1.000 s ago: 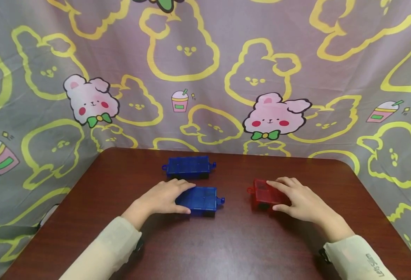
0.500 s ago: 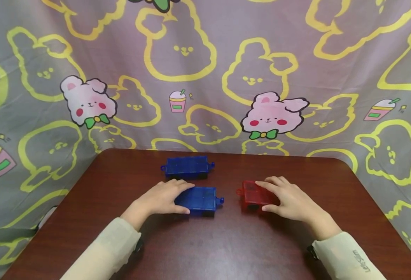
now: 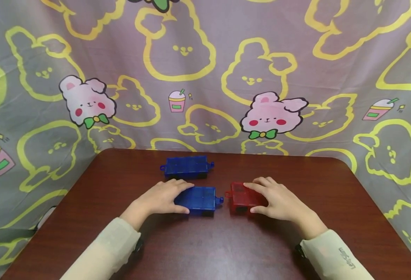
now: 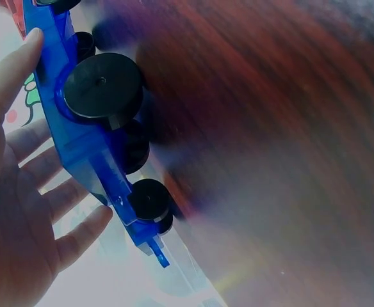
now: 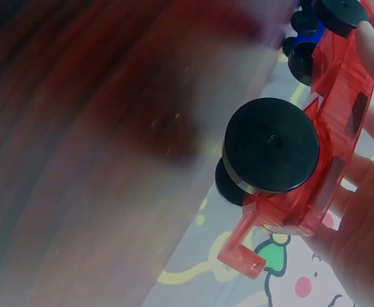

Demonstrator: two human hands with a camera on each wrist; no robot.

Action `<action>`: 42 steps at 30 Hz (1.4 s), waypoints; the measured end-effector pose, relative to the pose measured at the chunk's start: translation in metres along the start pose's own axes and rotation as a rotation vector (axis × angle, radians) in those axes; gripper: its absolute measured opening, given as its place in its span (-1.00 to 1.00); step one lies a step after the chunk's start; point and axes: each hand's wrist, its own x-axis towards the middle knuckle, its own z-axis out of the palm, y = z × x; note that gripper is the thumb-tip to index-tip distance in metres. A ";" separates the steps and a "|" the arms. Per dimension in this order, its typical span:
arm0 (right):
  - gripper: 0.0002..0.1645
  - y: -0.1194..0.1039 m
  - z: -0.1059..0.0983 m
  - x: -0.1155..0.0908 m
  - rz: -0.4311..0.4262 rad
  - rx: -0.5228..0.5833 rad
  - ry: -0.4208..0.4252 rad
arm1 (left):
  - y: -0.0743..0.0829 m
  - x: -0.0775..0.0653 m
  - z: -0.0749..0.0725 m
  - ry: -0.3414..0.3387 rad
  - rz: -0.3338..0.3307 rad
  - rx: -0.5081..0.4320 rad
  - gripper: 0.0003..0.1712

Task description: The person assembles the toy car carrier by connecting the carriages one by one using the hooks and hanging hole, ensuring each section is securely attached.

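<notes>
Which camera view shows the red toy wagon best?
The right wrist view: the red toy wagon is close, its black wheels and bent peg plain. The head view shows its top, partly behind the right hand; the left wrist view, only a red sliver of it.

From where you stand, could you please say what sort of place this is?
Probably a curtained play corner: a brown table, cartoon-printed cloth behind it, and a red toy wagon.

The head view was evenly lit and fairly sharp; diffuse glare lay on the tabletop (image 3: pixel 226 239). The left wrist view was hazy, its cloth backdrop (image 4: pixel 113 272) washed out. The right wrist view showed blurred wood grain but a crisp black wheel (image 5: pixel 271 144).
</notes>
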 end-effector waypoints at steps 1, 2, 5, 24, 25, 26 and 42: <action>-0.11 -0.001 0.000 0.001 -0.002 0.003 -0.002 | 0.000 0.000 0.000 0.000 0.000 0.001 -0.06; -0.10 -0.002 0.000 0.001 -0.004 0.004 -0.004 | 0.000 0.000 0.000 0.000 -0.001 0.000 -0.06; -0.10 -0.005 0.001 0.002 -0.003 0.007 -0.012 | 0.000 0.000 0.001 -0.002 -0.003 0.000 -0.06; -0.11 -0.007 0.010 0.007 -0.053 -0.023 -0.001 | 0.001 0.000 0.000 0.004 -0.006 -0.008 -0.07; -0.11 -0.008 0.010 0.007 -0.054 -0.025 -0.001 | 0.001 0.000 -0.001 0.003 -0.006 -0.010 -0.07; -0.11 -0.008 0.010 0.007 -0.054 -0.027 -0.001 | 0.002 0.000 -0.001 0.003 -0.006 -0.011 -0.07; -0.08 0.003 0.007 0.000 -0.022 -0.021 -0.047 | 0.008 0.009 0.000 -0.014 0.001 0.003 -0.05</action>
